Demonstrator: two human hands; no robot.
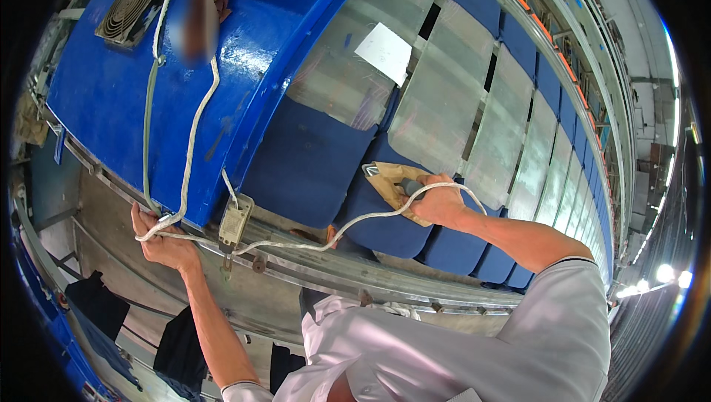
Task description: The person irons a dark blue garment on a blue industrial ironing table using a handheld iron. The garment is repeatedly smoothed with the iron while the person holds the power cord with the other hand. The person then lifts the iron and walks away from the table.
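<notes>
My right hand (pixel 441 199) grips the grey handle of what looks like an electric iron (pixel 390 182), wrapped in brown paper or card with a bare metal tip. It is over a dark blue fabric panel (pixel 383 224) near the table's front edge. A white cord (pixel 350 223) passes over my right wrist and runs left along the rail. At the left, my left hand (pixel 166 241) has its fingers curled about a loop of white cord (pixel 191 141) by the corner of a blue machine housing (pixel 111 102). Part of the loop is hidden behind my fingers.
Metal plates (pixel 444 85) lie in a long row over dark blue fabric panels. White paper (pixel 384 52) rests on one plate. An electrical box (pixel 236 221) sits at the metal rail (pixel 344 271). The housing carries a round grille (pixel 131 9). Black garments (pixel 180 352) hang below left.
</notes>
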